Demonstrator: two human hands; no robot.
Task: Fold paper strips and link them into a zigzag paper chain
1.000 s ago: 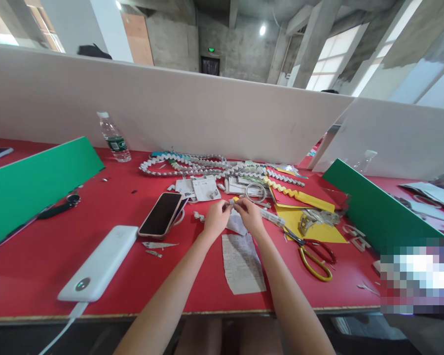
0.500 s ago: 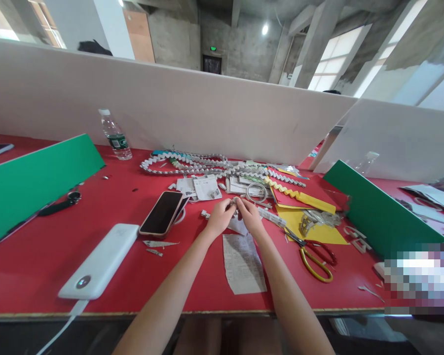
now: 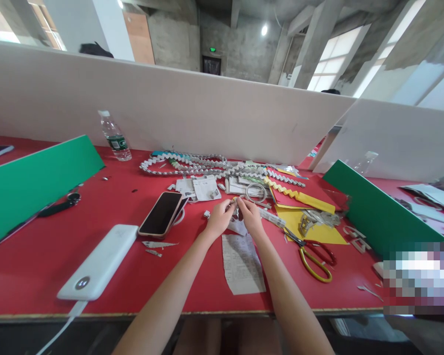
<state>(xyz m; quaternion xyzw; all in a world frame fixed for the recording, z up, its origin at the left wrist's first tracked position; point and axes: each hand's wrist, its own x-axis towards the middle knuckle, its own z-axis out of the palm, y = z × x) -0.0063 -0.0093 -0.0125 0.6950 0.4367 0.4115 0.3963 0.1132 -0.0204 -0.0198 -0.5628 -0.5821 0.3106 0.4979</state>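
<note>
"Left hand (image 3: 221, 217) and right hand (image 3: 250, 215), what are they doing?"

"Nearly meeting in the middle, thumbs and fingers narrowed to a pinch on one small paper piece."

"Start big, then. What's around them?"

"A red tabletop (image 3: 107, 207) runs beneath everything, with a white partition (image 3: 207, 113) standing along its far edge. One green panel (image 3: 40, 182) leans at an angle on the left side, and a darker green divider (image 3: 381, 217) is on the right."

"And lying between those?"

"A long zigzag paper chain (image 3: 240, 170), looped and heaped just in front of the partition. Near the front left is a white power bank (image 3: 98, 264), its cable dropping past the edge. A clear plastic bottle (image 3: 115, 135) with a green label stands farther back."

"Closer to the hands?"

"A printed sheet (image 3: 244, 266) lies flat between the forearms. Red-and-yellow-handled scissors (image 3: 302, 242) rest to the right, blades toward the right hand. To the left is a smartphone (image 3: 162, 213), dark screen up, with torn paper slivers (image 3: 160, 244) just below it."

"Where's the small paper piece (image 3: 235, 199) exactly?"

"At the fingertips, beyond the printed sheet. A yellowish bit shows; the fingers hide the rest, so I can't tell its full shape."
</note>
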